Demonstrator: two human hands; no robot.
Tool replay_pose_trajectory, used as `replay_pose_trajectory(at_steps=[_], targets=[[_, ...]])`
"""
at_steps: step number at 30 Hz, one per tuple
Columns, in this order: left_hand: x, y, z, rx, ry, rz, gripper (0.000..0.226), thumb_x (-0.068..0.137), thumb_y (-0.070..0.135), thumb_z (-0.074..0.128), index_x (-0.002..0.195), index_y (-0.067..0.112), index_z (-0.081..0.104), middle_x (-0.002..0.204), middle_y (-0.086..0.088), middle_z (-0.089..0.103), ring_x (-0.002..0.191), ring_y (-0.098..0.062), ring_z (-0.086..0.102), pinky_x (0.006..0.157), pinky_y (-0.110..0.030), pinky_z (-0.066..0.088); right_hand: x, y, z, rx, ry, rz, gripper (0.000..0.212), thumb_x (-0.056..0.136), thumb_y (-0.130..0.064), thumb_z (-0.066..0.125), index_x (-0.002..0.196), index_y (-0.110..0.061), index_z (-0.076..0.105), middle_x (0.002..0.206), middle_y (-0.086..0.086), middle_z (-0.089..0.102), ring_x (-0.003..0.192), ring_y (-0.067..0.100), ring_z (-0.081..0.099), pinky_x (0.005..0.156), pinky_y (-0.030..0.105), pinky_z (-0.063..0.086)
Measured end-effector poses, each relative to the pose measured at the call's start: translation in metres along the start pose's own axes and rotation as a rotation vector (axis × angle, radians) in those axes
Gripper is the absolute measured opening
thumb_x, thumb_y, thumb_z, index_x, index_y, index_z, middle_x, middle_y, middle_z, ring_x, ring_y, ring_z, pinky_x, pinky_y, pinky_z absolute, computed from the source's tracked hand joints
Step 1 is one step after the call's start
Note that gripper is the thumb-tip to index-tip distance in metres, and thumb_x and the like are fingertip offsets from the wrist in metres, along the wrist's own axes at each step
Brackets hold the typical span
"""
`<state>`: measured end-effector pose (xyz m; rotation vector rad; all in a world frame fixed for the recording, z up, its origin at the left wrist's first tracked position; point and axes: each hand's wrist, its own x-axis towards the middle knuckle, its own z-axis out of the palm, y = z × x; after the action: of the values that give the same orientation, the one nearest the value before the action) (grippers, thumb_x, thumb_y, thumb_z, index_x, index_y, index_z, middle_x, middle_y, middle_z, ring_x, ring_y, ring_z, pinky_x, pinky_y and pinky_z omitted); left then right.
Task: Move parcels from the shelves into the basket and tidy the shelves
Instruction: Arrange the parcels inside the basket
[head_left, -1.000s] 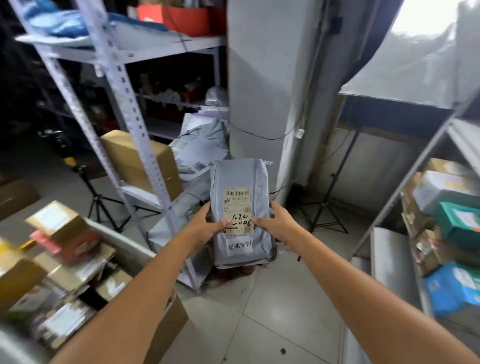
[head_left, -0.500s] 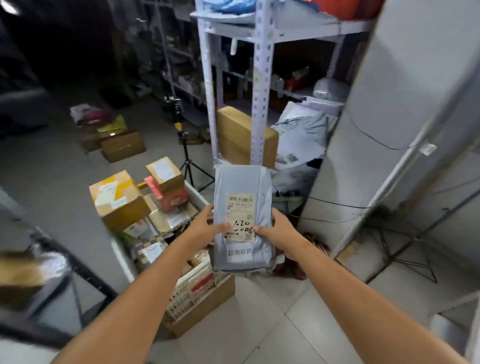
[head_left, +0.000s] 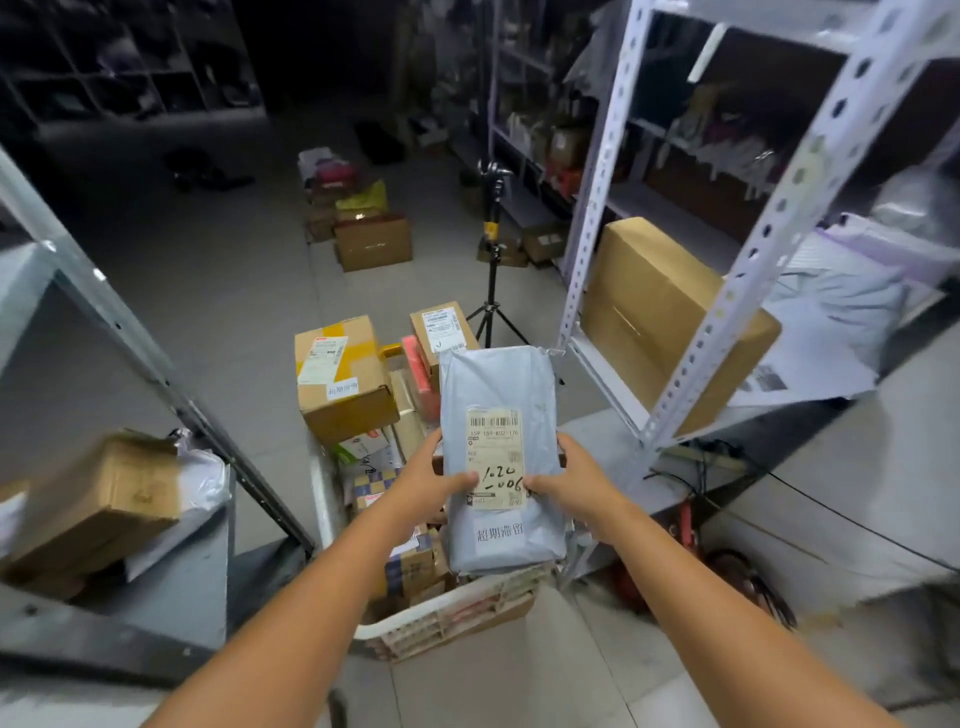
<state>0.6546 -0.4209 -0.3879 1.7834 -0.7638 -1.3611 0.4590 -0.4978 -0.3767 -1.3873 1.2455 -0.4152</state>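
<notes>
Just now both hands grip a grey parcel (head_left: 498, 384) upright. The left hand (head_left: 423, 486) and right hand (head_left: 576, 483) clamp its side edges, thumbs pressed on the label (head_left: 493, 441), fingers (head_left: 563, 447) curled round it. Below the fingers sits the white basket (head_left: 415, 626), piled with cardboard boxes (head_left: 340, 384). Beyond the right fingers stands a shelf (head_left: 608, 431) bearing a large brown box (head_left: 654, 312).

Grey parcel (head_left: 501, 462), white basket (head_left: 441, 618), brown boxes (head_left: 345, 382)
</notes>
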Motion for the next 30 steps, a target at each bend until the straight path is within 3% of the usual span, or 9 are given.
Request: replay_pose_trajectory(at_steps=[5, 10, 15, 21, 25, 30], targets=[[0.043, -0.012, 0.009, -0.076, 0.082, -0.082, 0.068, 0.087, 0.011, 0.073, 0.132, 0.046, 0.036, 0.117, 0.010, 0.060, 0.111, -0.024, 0.062, 0.084, -0.053, 0.058, 0.063, 0.012, -0.004, -0.030, -0.119, 0.030, 0.053, 0.083, 0.001, 0.072, 0.124, -0.023, 0.048, 0.121, 0.000, 0.064, 0.111, 0.019, 0.063, 0.092, 0.038, 0.056], [0.083, -0.025, 0.024, -0.142, 0.153, -0.115, 0.069, 0.089, 0.009, 0.070, 0.142, 0.036, 0.033, 0.118, 0.008, 0.057, 0.109, -0.022, 0.060, 0.068, -0.035, 0.059, 0.120, 0.031, -0.008, -0.059, -0.210, 0.085, 0.056, 0.083, 0.000, 0.071, 0.129, -0.022, 0.047, 0.121, -0.002, 0.065, 0.110, 0.019, 0.064, 0.094, 0.043, 0.056], [0.126, -0.057, 0.030, -0.169, 0.189, -0.200, 0.075, 0.087, 0.012, 0.073, 0.146, 0.032, 0.032, 0.134, 0.002, 0.057, 0.119, -0.026, 0.058, 0.088, -0.053, 0.056, 0.164, 0.059, 0.002, -0.122, -0.243, 0.129, 0.052, 0.083, 0.000, 0.072, 0.124, -0.022, 0.048, 0.117, -0.003, 0.064, 0.108, 0.019, 0.064, 0.090, 0.037, 0.057], [0.167, -0.100, 0.027, -0.173, 0.185, -0.263, 0.082, 0.085, 0.010, 0.074, 0.148, 0.034, 0.029, 0.132, -0.001, 0.057, 0.116, -0.026, 0.059, 0.088, -0.052, 0.057, 0.199, 0.100, 0.024, -0.155, -0.239, 0.174, 0.050, 0.082, 0.001, 0.073, 0.118, -0.022, 0.048, 0.118, 0.001, 0.065, 0.108, 0.021, 0.064, 0.088, 0.035, 0.057], [0.193, -0.122, 0.031, -0.183, 0.160, -0.304, 0.084, 0.086, 0.006, 0.072, 0.148, 0.040, 0.027, 0.133, 0.000, 0.056, 0.114, -0.027, 0.060, 0.083, -0.053, 0.058, 0.219, 0.123, 0.031, -0.191, -0.218, 0.195, 0.056, 0.081, 0.004, 0.073, 0.126, -0.018, 0.049, 0.126, 0.006, 0.063, 0.115, 0.025, 0.062, 0.095, 0.046, 0.055], [0.212, -0.146, 0.037, -0.171, 0.132, -0.310, 0.082, 0.087, 0.005, 0.071, 0.147, 0.043, 0.028, 0.134, 0.001, 0.055, 0.113, -0.025, 0.060, 0.084, -0.050, 0.058, 0.234, 0.148, 0.040, -0.272, -0.203, 0.210, 0.061, 0.083, -0.003, 0.074, 0.135, -0.018, 0.046, 0.131, 0.004, 0.060, 0.120, 0.023, 0.057, 0.100, 0.044, 0.051]])
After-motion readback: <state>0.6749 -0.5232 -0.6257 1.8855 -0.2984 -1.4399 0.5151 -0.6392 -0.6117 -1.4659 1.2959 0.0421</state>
